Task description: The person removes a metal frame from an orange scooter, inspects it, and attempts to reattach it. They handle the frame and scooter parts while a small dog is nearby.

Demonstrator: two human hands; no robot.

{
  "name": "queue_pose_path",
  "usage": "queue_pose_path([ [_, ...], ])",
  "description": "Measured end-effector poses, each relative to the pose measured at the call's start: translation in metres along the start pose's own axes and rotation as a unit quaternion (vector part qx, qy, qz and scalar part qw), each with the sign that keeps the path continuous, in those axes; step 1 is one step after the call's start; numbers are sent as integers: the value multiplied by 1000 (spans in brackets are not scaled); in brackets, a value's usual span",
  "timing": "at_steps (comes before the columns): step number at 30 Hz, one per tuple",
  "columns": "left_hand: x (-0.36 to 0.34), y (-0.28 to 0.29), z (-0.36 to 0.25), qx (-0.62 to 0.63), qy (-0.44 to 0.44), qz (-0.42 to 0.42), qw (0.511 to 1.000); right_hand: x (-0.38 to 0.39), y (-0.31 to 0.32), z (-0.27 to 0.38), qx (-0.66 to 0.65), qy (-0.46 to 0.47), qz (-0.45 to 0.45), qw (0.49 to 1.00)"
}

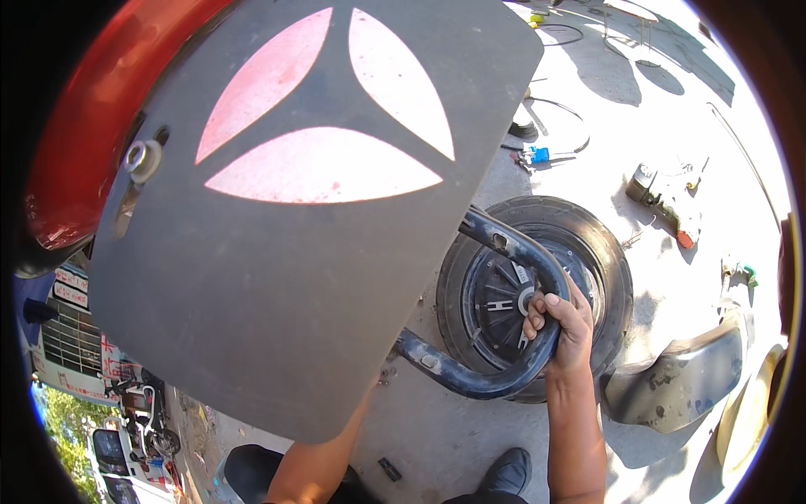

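Note:
A large dark grey mud flap (pixel 277 277) with a pale red three-petal emblem hangs in front of me, bolted with a washer (pixel 143 158) to a red fender (pixel 92 109). My right hand (pixel 561 323) is closed on a curved dark blue metal bar (pixel 504 370) that arcs out from behind the flap. Behind the bar a small black tyre with a hub motor (pixel 537 286) lies on the concrete. My left forearm (pixel 315 466) rises from below and passes behind the flap; that hand is hidden.
A grey plastic fender piece (pixel 680 378) lies right of the tyre. Tools and small parts (pixel 663 202) and a blue item (pixel 537 154) are scattered on the sunlit concrete beyond. My black shoes (pixel 504 475) stand at the bottom. Parked vehicles (pixel 75 336) show at left.

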State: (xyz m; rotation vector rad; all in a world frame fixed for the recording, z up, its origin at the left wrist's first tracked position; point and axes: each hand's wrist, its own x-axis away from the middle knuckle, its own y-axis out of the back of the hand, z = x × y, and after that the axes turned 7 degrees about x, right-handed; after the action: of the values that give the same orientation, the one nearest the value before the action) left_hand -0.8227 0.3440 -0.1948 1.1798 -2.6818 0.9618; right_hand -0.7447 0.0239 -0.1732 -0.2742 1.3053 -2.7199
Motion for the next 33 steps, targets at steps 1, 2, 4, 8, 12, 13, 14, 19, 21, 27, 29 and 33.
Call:
queue_pose_path([
  [1, -22, 18, -4, 16, 10, 40, 999, -1, 0, -2, -13, -1, 7, 1000],
  [2, -47, 32, -13, 31, 17, 81, 996, 0, -4, -4, -18, -9, 9, 1000],
  [4, -82, 27, -22, 64, 43, 101, 992, 1, -6, -3, -9, -11, -2, 1000],
  [8, -116, 2, -33, 182, 84, 64, 978, 8, -21, 9, 104, -4, -49, 993],
  [12, -102, -30, -45, 236, 86, 122, 960, 8, -19, 31, 352, 87, -83, 928],
  [13, -97, -30, -39, 235, 94, 121, 960, 9, -15, 30, 391, 102, -87, 911],
  [14, -94, -28, -52, 223, 80, 107, 966, 1, -15, 18, 427, 154, -91, 886],
  [19, -104, -7, -46, 272, 92, 133, 949, 1, -10, 15, 539, 141, -103, 824],
  [21, -104, -5, -46, 256, 84, 126, 955, 4, -13, 14, 522, 152, -98, 833],
  [27, -108, -15, -42, 218, 72, 99, 968, 5, -2, 18, 513, 171, -73, 838],
  [29, -132, 9, -42, 246, 76, 169, 951, 6, -7, 16, 509, 155, -72, 844],
  [33, -139, 14, -44, 195, 135, 276, 931, 8, -4, 9, 532, 170, -89, 825],
])
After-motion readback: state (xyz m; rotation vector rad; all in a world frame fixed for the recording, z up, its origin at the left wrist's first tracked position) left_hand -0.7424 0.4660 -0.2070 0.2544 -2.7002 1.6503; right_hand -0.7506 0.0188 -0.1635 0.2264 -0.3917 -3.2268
